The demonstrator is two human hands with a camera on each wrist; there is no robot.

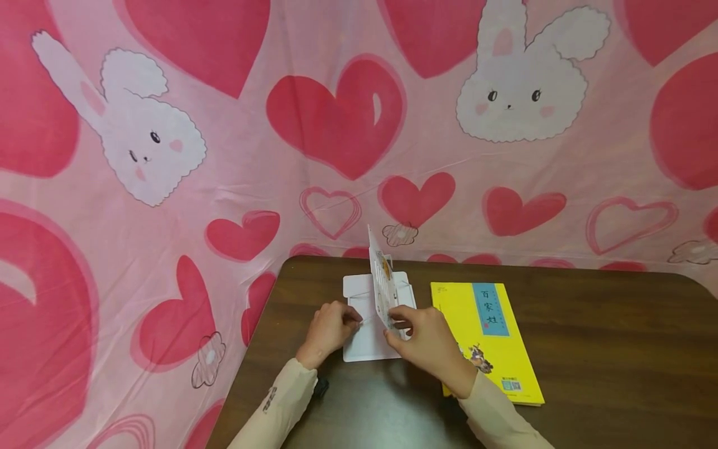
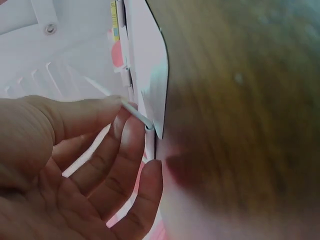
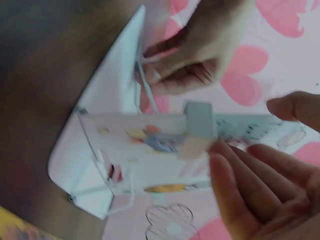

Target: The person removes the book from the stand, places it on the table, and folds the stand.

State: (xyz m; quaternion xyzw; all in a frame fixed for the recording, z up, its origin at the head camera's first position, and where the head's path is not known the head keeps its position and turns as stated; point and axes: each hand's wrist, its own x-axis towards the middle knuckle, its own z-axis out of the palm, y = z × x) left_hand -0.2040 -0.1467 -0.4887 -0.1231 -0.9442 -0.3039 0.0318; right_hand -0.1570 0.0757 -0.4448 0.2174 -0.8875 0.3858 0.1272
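A white folding book stand [image 1: 366, 350] lies on the table with its printed panel [image 1: 382, 284] raised almost upright. My left hand [image 1: 332, 330] is at the left side of the stand. Its thumb and fingers pinch a thin white wire support [image 2: 137, 114], whose end sits in a small socket at the stand's edge. On the other side, my right hand [image 1: 429, 343] holds the near edge of the raised panel. Cartoon pictures and a grey clip-like block [image 3: 200, 119] show on the panel in the right wrist view. The panel partly hides the base in the head view.
A yellow book [image 1: 477, 330] with a blue title strip lies just right of the stand, partly under the right forearm. The brown wooden table [image 1: 611, 349] stands against a pink cloth [image 1: 325, 37] printed with hearts and rabbits.
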